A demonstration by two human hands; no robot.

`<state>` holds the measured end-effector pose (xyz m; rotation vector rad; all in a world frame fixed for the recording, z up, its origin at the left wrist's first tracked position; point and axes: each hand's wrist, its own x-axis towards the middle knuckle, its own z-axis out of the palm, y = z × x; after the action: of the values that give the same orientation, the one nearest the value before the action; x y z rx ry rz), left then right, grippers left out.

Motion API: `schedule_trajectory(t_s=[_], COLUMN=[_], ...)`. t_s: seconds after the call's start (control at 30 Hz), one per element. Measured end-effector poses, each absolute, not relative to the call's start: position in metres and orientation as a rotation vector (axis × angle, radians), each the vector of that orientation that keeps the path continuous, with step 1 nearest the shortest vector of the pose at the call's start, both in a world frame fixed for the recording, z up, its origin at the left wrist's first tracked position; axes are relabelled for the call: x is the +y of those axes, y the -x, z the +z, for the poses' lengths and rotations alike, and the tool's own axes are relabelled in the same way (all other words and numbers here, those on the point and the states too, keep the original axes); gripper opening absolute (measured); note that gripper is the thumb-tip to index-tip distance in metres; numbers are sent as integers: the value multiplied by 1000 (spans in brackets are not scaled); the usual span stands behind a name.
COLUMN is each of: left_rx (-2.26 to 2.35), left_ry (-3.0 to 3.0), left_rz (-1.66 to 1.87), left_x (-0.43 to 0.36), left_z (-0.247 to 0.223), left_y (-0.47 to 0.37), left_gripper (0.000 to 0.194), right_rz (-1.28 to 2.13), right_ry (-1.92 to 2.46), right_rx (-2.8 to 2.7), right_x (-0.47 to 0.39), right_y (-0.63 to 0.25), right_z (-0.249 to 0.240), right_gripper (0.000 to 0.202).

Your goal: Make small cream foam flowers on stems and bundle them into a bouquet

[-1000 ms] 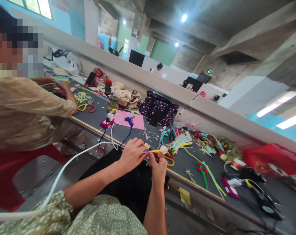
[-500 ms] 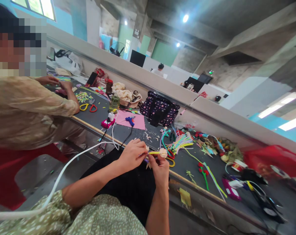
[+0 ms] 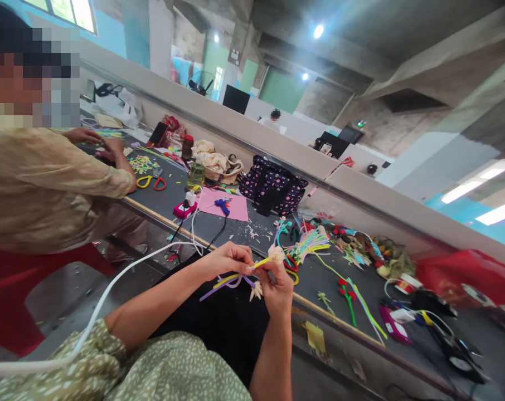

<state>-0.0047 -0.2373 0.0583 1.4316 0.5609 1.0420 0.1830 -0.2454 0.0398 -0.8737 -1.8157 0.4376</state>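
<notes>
Above my lap, my left hand (image 3: 227, 260) pinches yellow and purple pipe-cleaner stems (image 3: 219, 286) whose loose ends trail to the lower left. My right hand (image 3: 276, 287) is closed on the upper part of the yellow stem, just below a cream pipe-cleaner flower (image 3: 276, 255). A second cream flower (image 3: 256, 289) on a purple stem hangs under my fingers, pointing down. The fingertips of both hands almost meet; exactly where the stems cross is hidden. Close beyond my right hand lie scissors (image 3: 293, 277) with a yellow and red handle.
A blue glue gun (image 3: 223, 206) rests on a pink sheet (image 3: 239, 211). Behind are a dotted bag (image 3: 273, 184) and a bundle of pipe cleaners (image 3: 313, 244). A white cable (image 3: 122, 271) crosses in front of me. At left a co-worker (image 3: 47, 172) sits working.
My left hand has shifted slightly down and opened the view of the stems, which now trail lower left. The cream flower has tilted upward, and the second flower shows more clearly below.
</notes>
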Motion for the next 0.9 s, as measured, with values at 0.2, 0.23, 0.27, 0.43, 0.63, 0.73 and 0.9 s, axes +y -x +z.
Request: schedule_trajectory(t_s=[0.2, 0.23, 0.27, 0.43, 0.63, 0.73, 0.9], left_rx=[465, 465, 466, 458, 371, 338, 369], left_ry=[-1218, -1193, -1178, -1171, -1003, -911, -811], left_rz=[932, 918, 907, 872, 814, 783, 793], left_x=[-233, -232, -232, -230, -228, -227, -222], left_z=[52, 52, 52, 54, 52, 47, 35], left_y=[-1, -1, -2, -1, -3, -6, -13], left_gripper=[19, 20, 20, 20, 25, 23, 19], right_rz=[391, 418, 459, 702, 868, 1050, 1330], right_ry=[836, 845, 854, 823, 792, 807, 807], right_rx=[-1869, -1867, -1861, -1851, -1844, -1790, -1688], right_x=[-249, -249, -248, -240, -235, -230, -220], right_y=[-185, -186, -187, -193, -196, -196, -196], right_z=[47, 47, 47, 52, 64, 63, 61], right_gripper=[6, 7, 7, 7, 8, 9, 17])
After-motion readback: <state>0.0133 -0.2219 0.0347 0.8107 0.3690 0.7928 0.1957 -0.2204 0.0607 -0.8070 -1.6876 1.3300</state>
